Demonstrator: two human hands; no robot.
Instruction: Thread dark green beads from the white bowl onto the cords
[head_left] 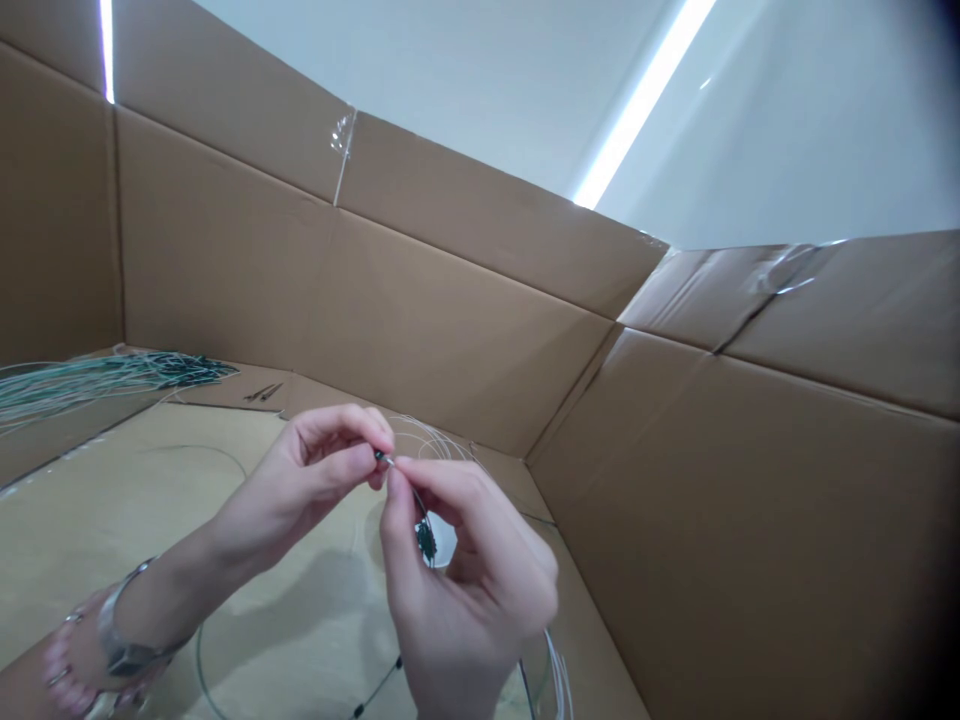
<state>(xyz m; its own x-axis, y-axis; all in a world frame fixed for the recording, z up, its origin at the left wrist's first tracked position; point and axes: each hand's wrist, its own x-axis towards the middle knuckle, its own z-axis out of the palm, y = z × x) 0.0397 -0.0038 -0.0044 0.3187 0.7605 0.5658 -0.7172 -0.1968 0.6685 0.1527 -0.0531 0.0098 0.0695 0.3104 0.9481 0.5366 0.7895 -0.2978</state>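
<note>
Near the middle of the view, my left hand (315,485) pinches a small dark piece (380,456) between thumb and forefinger. Close against it, my right hand (469,570) pinches a thin wire (389,461) whose pale end meets the dark piece. The wire runs back through the right palm. Behind the right fingers, a dark green bundle (426,540) shows over a white round object (444,540), both partly hidden. Below the hands, a thin cord with small dark parts (379,688) lies on the pale surface (300,640).
Cardboard walls (375,310) surround the work surface. Many green and white wires (112,385) lie at the far left, beside some small dark pins (264,392). Loops of pale wire (435,437) lie behind the hands, and more white wires (557,670) at the lower right.
</note>
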